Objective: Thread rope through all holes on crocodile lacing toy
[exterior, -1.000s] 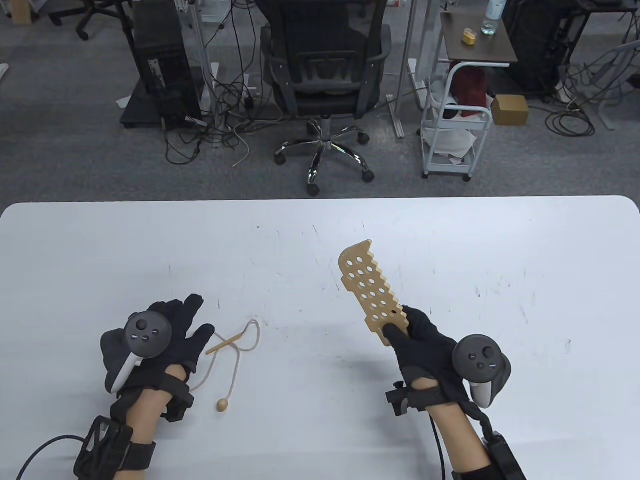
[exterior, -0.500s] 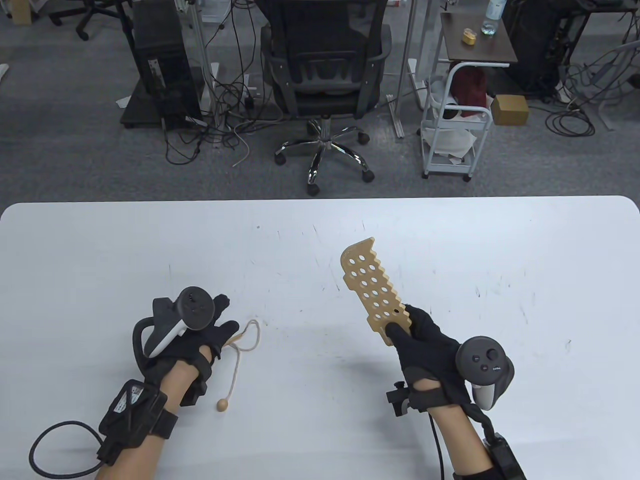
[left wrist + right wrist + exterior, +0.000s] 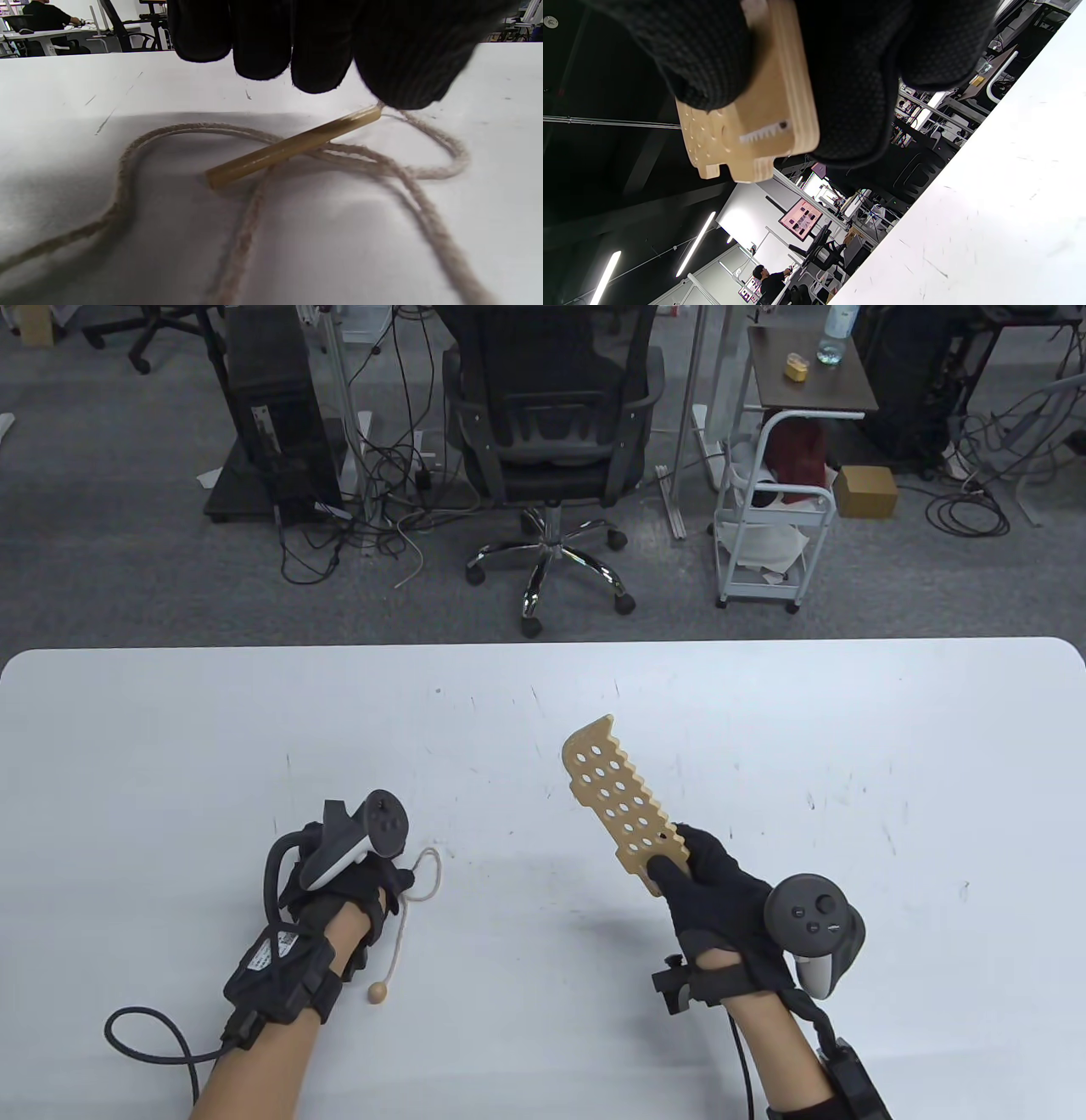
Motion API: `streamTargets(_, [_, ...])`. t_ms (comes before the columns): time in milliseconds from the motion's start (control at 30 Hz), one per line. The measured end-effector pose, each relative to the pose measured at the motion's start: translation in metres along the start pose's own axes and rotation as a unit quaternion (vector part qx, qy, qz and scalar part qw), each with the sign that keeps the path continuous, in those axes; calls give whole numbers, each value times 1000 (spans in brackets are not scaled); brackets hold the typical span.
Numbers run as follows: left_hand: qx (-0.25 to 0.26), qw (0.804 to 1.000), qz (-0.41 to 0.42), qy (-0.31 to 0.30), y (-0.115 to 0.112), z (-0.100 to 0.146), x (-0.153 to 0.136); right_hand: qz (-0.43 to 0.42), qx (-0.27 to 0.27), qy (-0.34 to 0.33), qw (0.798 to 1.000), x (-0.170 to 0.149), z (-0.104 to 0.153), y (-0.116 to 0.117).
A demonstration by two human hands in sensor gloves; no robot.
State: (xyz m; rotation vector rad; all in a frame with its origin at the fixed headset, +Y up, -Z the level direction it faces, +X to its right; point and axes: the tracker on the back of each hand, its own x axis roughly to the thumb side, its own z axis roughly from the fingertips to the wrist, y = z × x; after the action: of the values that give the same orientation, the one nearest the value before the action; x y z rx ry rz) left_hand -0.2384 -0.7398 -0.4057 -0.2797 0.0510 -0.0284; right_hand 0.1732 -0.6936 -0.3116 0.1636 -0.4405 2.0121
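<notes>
Since a second ago the left hand (image 3: 352, 882) has rolled over and slid toward the rope, its tracker (image 3: 356, 840) now tipped up on edge, and its fingers (image 3: 322, 55) have come down onto the wooden needle (image 3: 292, 146). From the left wrist view, the fingertips hang just above the counter (image 3: 543, 712) with one tip touching the needle's rope end; whether they actually pinch it cannot be told. That needle lies flat on the counter, crossing over loops of the rope (image 3: 127, 169). Seen from above, the rope (image 3: 399, 925) curls out from under the left hand in a small loop and runs down to a wooden bead (image 3: 377, 992) resting on the counter near the left wrist.

Over on the other side, the right hand (image 3: 721, 899) has its fingers (image 3: 704, 55) and thumb clamped on the tail end of the crocodile lacing toy (image 3: 619, 802). That board is held off the counter, angled up and to the left, a little further left than before. Its holes show no rope through them.
</notes>
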Motion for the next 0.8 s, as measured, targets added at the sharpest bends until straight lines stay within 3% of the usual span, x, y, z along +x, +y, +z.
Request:
streamTargets(367, [41,999,-29,-11,-16,-1,12,26,15,-10,1000,0,0,8])
streamTargets(700, [17,997,-75,-5,-24,-3,21,26,13,0,1000,-5,-1,8])
streamTargets(800, [-13,995,-101,-2,-29,-5,25,27,13,0,1000,-4,-1,8])
